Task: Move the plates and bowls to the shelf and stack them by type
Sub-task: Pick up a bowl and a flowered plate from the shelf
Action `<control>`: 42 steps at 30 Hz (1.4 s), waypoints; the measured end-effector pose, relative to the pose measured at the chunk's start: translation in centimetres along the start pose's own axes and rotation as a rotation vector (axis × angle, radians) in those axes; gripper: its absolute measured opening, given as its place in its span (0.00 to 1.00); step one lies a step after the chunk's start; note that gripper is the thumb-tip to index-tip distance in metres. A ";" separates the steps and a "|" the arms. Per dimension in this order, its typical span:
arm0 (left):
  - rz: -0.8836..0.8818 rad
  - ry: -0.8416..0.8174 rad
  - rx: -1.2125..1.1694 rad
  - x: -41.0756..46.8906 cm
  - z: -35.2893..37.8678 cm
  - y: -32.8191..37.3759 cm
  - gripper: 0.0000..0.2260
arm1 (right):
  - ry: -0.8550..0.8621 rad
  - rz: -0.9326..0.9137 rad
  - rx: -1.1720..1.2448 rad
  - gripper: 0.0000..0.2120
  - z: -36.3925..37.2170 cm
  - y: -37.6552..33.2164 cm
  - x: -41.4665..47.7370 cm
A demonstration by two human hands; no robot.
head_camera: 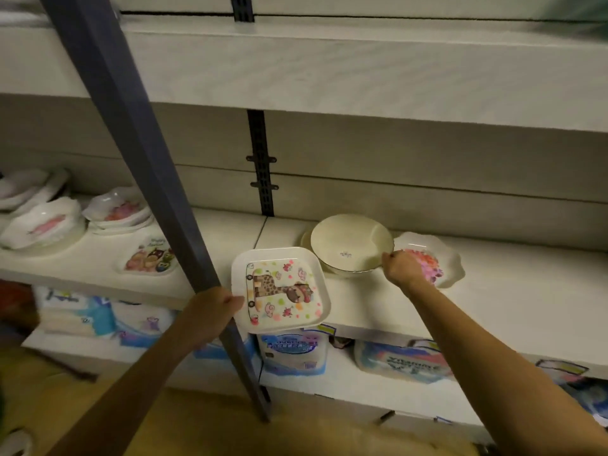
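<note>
My left hand [215, 306] grips the left edge of a square white plate with a giraffe picture [279, 289], held at the front edge of the middle shelf [493, 291]. My right hand [403, 266] pinches the right rim of a cream bowl [350, 246] that tilts on top of another cream dish on the shelf. A scalloped white plate with a pink flower print [431, 258] lies flat just right of the bowl, partly hidden by my right hand.
A dark metal post [138, 153] slants down across the shelf front, beside my left hand. Left of it lie a cartoon plate [148, 258] and stacks of white printed plates [118, 212], [42, 225]. Packs of tissue [292, 352] fill the shelf below.
</note>
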State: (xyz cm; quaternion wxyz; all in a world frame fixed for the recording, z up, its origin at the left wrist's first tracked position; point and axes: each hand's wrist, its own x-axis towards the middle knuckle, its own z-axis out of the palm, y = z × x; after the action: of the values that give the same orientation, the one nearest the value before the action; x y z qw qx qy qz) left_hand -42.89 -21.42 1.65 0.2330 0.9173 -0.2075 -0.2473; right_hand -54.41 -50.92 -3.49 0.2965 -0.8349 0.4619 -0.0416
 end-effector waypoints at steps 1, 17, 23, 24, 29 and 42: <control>-0.016 0.010 -0.013 0.1 0.2 -0.2 0.18 | -0.013 0.018 0.001 0.22 0.2 -0.3 0.5; 0.122 -0.044 -0.062 2.9 3.6 3.7 0.11 | -0.178 -0.170 0.002 0.12 -4.3 3.1 -0.8; 0.247 -0.146 -0.062 4.7 8.1 10.5 0.13 | -0.126 -0.101 -0.217 0.13 -9.9 10.5 -5.1; 0.263 -0.173 -0.059 4.9 9.0 11.8 0.14 | -0.113 -0.085 -0.262 0.13 -10.9 11.9 -5.7; 0.341 -0.276 -0.053 5.4 14.3 18.7 0.14 | -0.086 -0.021 -0.352 0.13 -16.0 18.8 -7.3; 0.330 -0.354 0.022 5.8 26.2 33.0 0.16 | -0.148 -0.037 -0.449 0.13 -23.7 29.2 -4.6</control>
State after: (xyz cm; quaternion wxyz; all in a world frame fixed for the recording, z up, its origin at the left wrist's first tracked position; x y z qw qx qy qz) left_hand -61.48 -59.40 -3.14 0.2202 0.8157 -0.3951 -0.3606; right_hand -87.01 -69.69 1.35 0.1357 -0.8889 0.4213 0.1181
